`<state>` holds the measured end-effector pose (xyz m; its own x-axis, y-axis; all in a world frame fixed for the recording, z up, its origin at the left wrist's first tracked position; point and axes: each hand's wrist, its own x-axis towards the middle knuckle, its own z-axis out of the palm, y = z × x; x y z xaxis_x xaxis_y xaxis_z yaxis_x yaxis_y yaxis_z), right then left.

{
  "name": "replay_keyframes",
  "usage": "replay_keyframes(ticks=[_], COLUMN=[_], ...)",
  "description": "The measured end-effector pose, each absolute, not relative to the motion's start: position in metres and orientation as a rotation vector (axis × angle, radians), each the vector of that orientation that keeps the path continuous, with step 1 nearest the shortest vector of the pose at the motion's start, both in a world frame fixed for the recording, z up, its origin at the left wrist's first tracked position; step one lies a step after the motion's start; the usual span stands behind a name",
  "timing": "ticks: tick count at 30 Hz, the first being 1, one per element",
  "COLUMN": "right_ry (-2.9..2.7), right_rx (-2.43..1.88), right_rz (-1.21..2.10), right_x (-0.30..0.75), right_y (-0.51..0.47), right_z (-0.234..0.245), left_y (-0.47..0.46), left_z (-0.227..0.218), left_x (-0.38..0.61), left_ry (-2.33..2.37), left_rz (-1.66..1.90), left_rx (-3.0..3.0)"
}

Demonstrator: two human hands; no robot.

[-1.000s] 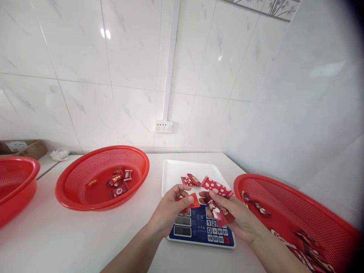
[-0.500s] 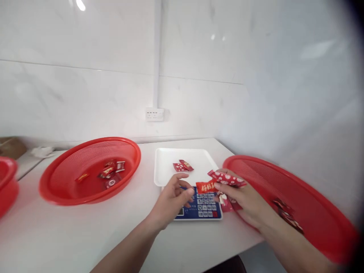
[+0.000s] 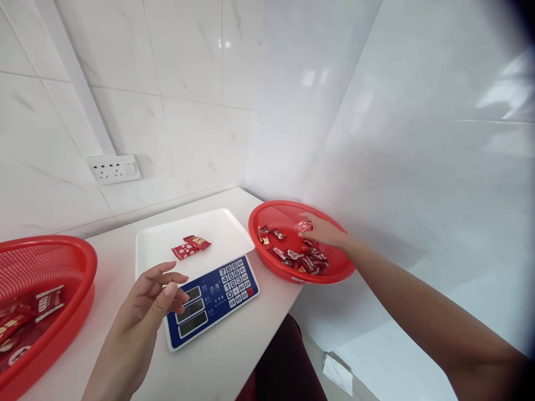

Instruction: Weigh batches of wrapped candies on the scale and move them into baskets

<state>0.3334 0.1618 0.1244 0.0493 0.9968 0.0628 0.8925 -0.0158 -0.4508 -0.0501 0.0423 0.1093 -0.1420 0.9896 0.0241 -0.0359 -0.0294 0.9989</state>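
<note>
My left hand [image 3: 144, 317] hovers over the left end of the blue keypad panel of a weighing scale [image 3: 213, 298], its fingers curved and apart with nothing in them. On the scale's white tray [image 3: 156, 239] lie two red wrapped candies [image 3: 191, 247], one overlapping the other. My right hand [image 3: 321, 229] reaches inside the right red basket [image 3: 267, 267], its fingers closed around a red-and-white candy packet [image 3: 305, 226]. Below that hand, several wrapped candies [image 3: 303, 262] lie on the basket floor. The far fingers are partly hidden.
Another red basket [image 3: 83, 267] with several wrapped candies [image 3: 29, 317] stands at the left. A tiled wall with a socket panel [image 3: 113, 169] rises behind the white table [image 3: 238, 203]. The right basket overhangs the table's edge. White paper [image 3: 337, 374] lies on the floor.
The view has swung right. My right hand has moved from beside the scale into the right basket; the orange and other packets it held no longer show in it. My left hand stays empty.
</note>
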Motion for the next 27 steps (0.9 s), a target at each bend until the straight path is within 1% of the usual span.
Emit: replay_keyframes(ticks=[4,6,8,10,14,20,27], right_ry=[-2.314,-2.367,-2.359,-2.41,-2.506,-2.295,-2.023], right_rx=[-1.972,-2.104,-2.223,-2.225,-2.059,-1.964,-1.859], right_rz=[0.821,0.939,0.974,0.9,0.624,0.429,0.359], right_x=[0.331,0.328,0.326,0.326,0.329,0.345,0.361], right_y=[0.157,0.155,0.154,0.154,0.16,0.181,0.193], right_z=[0.113,0.102,0.089,0.075,0.061,0.081,0.091], left_y=[0.043,0.044,0.044,0.044,0.046,0.051,0.051], left_z=[0.108,0.108,0.107,0.106,0.101,0.094,0.093], left_x=[-0.053,-0.053,-0.054,-0.053,-0.054,-0.057,-0.058], left_ry=[1.297,1.303,1.312,1.32,1.336,1.362,1.272], left_rz=[1.357,1.354,1.345,1.33,1.308,1.255,1.239], left_rx=[1.121,1.127,1.131,1.13,1.11,1.117,1.078])
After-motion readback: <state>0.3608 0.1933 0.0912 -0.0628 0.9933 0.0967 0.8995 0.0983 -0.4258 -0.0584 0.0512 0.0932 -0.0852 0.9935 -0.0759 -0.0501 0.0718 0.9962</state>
